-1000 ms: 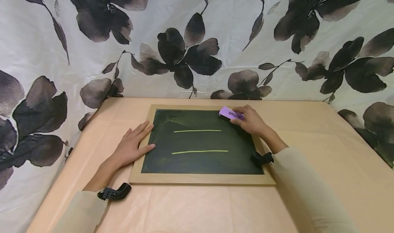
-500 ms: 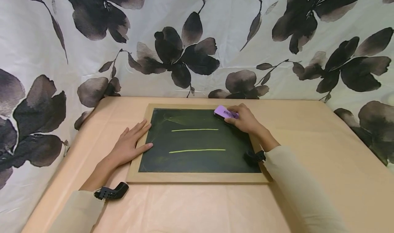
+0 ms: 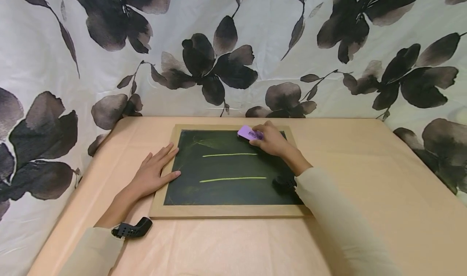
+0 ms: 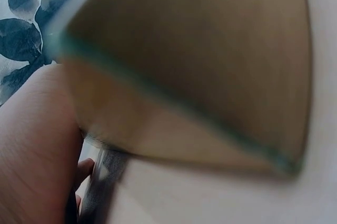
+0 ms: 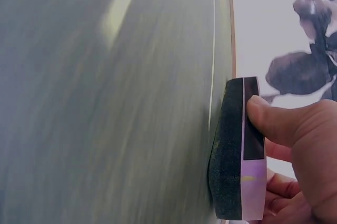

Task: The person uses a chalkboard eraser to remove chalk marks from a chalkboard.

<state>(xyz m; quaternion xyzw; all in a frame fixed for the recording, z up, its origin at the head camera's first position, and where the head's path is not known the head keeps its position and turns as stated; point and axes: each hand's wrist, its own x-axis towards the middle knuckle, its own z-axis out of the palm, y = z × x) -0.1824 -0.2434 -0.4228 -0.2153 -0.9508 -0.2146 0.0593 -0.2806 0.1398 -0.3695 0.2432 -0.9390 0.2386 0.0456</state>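
Observation:
A wood-framed chalkboard (image 3: 233, 195) lies on the table with two yellow chalk lines across its middle and a faint smear at its upper left. My right hand (image 3: 273, 140) grips a purple eraser (image 3: 249, 133) near the board's top edge, to the right of centre. In the right wrist view the thumb presses one side of the eraser (image 5: 254, 187), and its dark felt faces the board surface (image 5: 105, 129). My left hand (image 3: 155, 172) rests spread over the board's left frame, thumb tip on the black surface. The left wrist view is mostly blocked by a blurred brown shape.
A peach cloth (image 3: 350, 154) covers the table. Behind it hangs a white curtain (image 3: 277, 69) printed with dark flowers. Black camera bands sit on both wrists, the left band (image 3: 132, 228) close to the board's lower left corner.
My right hand has slid the eraser leftward along the top of the chalkboard. The left hand keeps its place on the frame, and both chalk lines look unchanged.

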